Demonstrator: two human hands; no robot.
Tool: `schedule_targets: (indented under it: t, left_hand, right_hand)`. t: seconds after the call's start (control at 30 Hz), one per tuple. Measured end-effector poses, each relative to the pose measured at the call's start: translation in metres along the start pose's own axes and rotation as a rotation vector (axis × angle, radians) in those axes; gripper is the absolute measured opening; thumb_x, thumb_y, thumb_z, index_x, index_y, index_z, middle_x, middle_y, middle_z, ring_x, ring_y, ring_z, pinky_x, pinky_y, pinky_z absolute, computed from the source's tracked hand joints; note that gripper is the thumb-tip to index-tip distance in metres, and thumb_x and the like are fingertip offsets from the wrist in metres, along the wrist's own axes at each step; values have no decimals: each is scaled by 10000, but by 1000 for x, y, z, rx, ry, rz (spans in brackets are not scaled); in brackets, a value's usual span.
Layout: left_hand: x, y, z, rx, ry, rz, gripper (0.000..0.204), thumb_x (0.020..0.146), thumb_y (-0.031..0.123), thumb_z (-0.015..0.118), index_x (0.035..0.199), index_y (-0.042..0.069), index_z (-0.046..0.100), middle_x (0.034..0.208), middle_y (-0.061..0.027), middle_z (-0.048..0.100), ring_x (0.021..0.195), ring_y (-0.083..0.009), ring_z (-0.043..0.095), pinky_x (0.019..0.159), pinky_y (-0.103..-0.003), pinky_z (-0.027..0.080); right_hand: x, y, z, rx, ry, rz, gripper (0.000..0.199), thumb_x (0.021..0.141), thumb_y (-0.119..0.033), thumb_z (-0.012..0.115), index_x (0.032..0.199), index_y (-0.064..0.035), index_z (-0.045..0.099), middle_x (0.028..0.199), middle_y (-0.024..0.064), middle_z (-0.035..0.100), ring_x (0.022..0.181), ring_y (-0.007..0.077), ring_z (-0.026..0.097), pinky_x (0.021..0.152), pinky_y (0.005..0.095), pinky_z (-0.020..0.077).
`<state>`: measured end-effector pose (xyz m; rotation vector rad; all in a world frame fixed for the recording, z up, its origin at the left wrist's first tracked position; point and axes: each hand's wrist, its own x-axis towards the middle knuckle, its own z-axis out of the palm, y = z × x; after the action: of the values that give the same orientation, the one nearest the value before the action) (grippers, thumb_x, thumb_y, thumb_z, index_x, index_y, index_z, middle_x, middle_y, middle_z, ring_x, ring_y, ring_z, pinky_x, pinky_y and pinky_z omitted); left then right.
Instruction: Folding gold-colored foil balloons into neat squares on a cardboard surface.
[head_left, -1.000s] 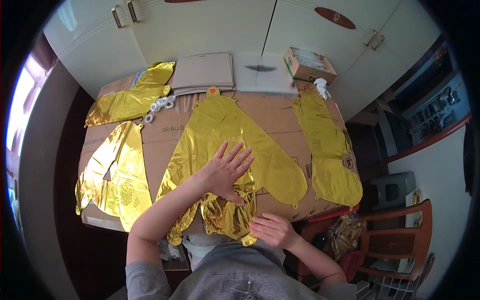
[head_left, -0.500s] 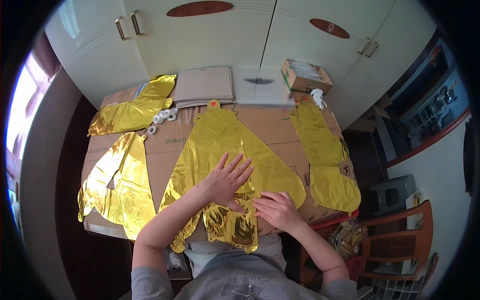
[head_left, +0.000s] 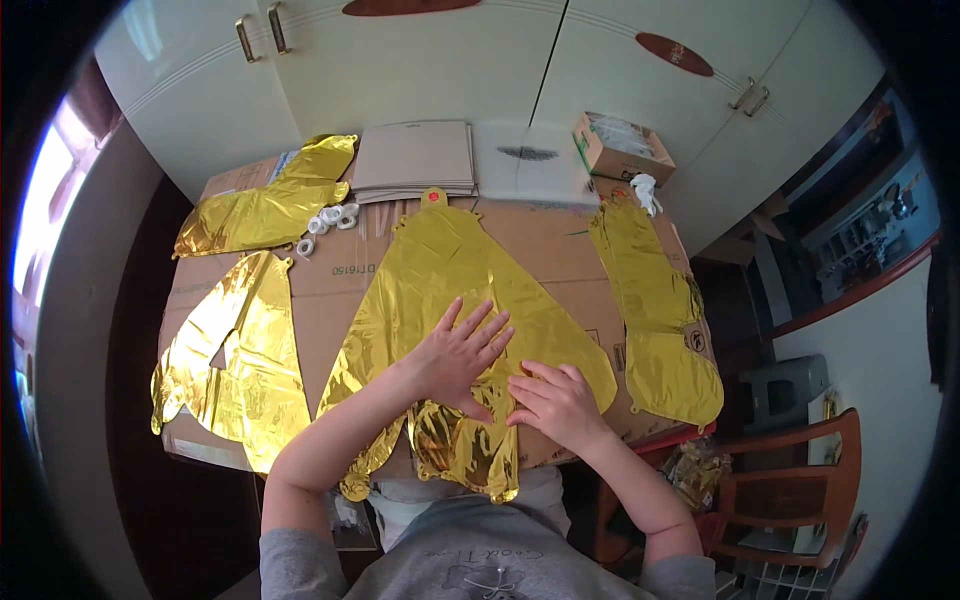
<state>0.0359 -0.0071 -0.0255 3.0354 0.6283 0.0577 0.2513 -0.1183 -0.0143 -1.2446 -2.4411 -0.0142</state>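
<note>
A flat gold foil balloon [head_left: 440, 265] shaped like a large letter lies in front of me, its tab at the far end and its lower part hanging over the near table edge. My left hand [head_left: 458, 358] rests across its middle, palm down with the fingers spread. Just to the right, my right hand [head_left: 556, 405] touches the same foil beside a crease; its fingers are bent a little and the thumb stands apart from them. Wrinkled, shiny foil shows below the two hands.
More flat gold balloons lie at the left [head_left: 265, 350], far left [head_left: 260, 215] and right [head_left: 655, 320]. White tape rolls [head_left: 325, 220], a cardboard stack [head_left: 413, 160], an open box [head_left: 622, 150] and a white glove [head_left: 645, 193] are at the back. A wooden chair [head_left: 780, 490] stands at right.
My right hand's fingers have lifted and spread slightly, the index finger reaching farther forward. The left hand stays flat on the foil. The whole view has shifted a little.
</note>
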Motion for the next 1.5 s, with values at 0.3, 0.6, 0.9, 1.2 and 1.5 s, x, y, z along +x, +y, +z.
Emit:
schedule_targets:
  t: [0.3, 0.6, 0.9, 1.2, 1.5]
  left_hand:
    - [-1, 0, -2, 24, -11, -3, 1267, 639, 907, 494, 1504, 7, 271, 1568, -196, 254, 1467, -397, 175, 1162, -609, 117]
    - [-3, 5, -4, 20, 33, -19, 1231, 679, 894, 467, 1508, 9, 257, 1567, -206, 254, 1467, -389, 188, 1151, -627, 122]
    - [-18, 24, 1, 3, 39, -32, 1225, 683, 885, 476, 1501, -3, 268, 1564, -214, 249, 1468, -386, 183, 1153, -626, 112]
    - [-5, 23, 2, -10, 21, -19, 1209, 682, 858, 512, 1500, -2, 276, 1570, -226, 226, 1471, -399, 161, 1147, -637, 115]
    - [4, 30, 2, -16, 37, 12, 1207, 687, 866, 498, 1499, 0, 281, 1566, -226, 236, 1473, -392, 160, 1146, -641, 119]
  right_hand:
    - [4, 5, -3, -17, -85, 25, 570, 725, -499, 725, 1112, -82, 684, 1214, 28, 647, 1215, 216, 546, 960, 386, 414]
    - [1, 25, 14, 16, -163, 148, 681, 926, -483, 540, 1429, -40, 421, 1493, 145, 406, 1393, 325, 364, 1142, 485, 277]
    - [-15, 3, 11, -70, -206, 160, 709, 930, -524, 504, 1453, -55, 405, 1509, 127, 398, 1417, 319, 326, 1155, 515, 236]
    - [-32, -6, 11, -116, -201, 267, 725, 926, -555, 494, 1459, -72, 401, 1530, 93, 369, 1428, 318, 304, 1149, 583, 179]
    - [-37, -7, 13, -103, -192, 339, 725, 940, -563, 459, 1467, -71, 386, 1546, 77, 347, 1433, 334, 289, 1143, 612, 152]
